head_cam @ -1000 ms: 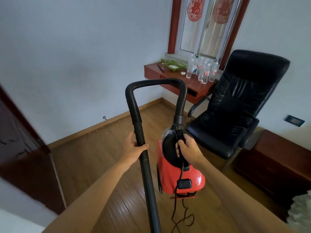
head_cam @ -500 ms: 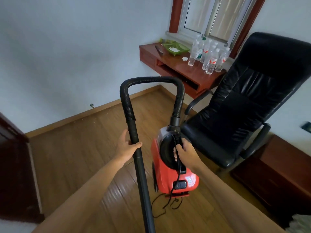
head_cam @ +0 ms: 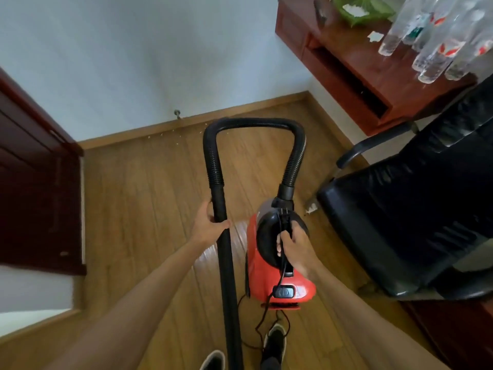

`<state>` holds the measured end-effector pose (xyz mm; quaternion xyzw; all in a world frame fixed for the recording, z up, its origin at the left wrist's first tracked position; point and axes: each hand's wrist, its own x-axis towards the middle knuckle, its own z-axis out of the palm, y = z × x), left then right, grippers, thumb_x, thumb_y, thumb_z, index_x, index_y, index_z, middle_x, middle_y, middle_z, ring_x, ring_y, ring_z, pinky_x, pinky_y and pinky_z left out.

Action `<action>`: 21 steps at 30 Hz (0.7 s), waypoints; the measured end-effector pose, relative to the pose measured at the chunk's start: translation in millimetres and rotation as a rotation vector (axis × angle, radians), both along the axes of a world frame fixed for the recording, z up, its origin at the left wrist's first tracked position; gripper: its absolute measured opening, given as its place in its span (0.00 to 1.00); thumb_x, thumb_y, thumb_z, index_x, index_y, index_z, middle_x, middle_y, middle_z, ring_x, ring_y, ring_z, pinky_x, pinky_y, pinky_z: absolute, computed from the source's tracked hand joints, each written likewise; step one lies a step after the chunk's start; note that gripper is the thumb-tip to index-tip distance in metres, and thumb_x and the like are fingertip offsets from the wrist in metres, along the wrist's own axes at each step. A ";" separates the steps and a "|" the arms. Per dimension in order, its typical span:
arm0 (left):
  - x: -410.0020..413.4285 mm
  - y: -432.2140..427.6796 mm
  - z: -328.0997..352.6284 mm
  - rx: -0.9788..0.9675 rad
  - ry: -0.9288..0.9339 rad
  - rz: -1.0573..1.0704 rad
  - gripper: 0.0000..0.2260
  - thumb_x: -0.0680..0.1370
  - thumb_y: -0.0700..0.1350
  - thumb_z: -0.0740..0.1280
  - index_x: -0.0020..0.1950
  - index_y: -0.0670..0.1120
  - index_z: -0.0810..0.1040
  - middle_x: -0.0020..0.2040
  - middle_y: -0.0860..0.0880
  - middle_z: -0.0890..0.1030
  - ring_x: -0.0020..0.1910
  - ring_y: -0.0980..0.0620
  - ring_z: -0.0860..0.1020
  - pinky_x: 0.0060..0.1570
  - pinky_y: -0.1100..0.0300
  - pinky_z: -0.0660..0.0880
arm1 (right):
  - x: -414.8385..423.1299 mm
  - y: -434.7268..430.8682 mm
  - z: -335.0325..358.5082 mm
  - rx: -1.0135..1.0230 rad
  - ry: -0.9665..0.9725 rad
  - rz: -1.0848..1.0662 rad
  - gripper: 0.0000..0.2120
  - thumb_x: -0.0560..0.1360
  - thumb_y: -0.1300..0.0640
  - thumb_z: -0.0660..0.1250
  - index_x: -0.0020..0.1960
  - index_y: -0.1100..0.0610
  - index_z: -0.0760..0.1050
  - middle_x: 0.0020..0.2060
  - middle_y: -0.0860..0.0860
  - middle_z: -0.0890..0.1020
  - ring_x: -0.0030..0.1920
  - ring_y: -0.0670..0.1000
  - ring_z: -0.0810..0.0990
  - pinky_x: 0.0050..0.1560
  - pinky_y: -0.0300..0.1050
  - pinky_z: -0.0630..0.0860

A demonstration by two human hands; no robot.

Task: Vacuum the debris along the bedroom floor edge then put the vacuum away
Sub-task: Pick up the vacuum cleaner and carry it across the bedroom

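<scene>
At the foot of the far wall, tight against the skirting board [head_cam: 240, 111], the debris [head_cam: 176, 142] lies as a thin scatter of pale specks, at about 11 o'clock from both hands and well apart from them. The left hand [head_cam: 210, 225] has its fingers curled round the black wand [head_cam: 226, 263], thumb across the front. The wand's long axis runs from 12 to 6 o'clock, and its lower end passes out of view near the shoes, so the nozzle cannot be seen. The right hand [head_cam: 293, 247] is wrapped round the top handle of the red vacuum body [head_cam: 266, 276], with the cord [head_cam: 266, 323] running under the fingers. Whether the body rests on the floor cannot be told. The hose [head_cam: 253, 122] arches between wand and body, its crown towards 12 o'clock. Judgement: the left hand is nearer the debris and carries the working part. The next move requires swinging the lower wand end forward towards 11 o'clock, since it now points back towards the person.
</scene>
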<state>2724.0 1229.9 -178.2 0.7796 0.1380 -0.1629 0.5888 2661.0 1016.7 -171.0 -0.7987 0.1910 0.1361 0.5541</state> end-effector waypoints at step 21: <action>76.5 2.0 -337.7 -0.006 0.181 0.327 0.39 0.72 0.28 0.70 0.77 0.49 0.57 0.52 0.38 0.78 0.41 0.46 0.80 0.37 0.54 0.79 | 166.8 22.3 -305.2 0.044 0.077 0.180 0.09 0.81 0.64 0.53 0.58 0.66 0.66 0.37 0.58 0.72 0.35 0.55 0.70 0.36 0.53 0.71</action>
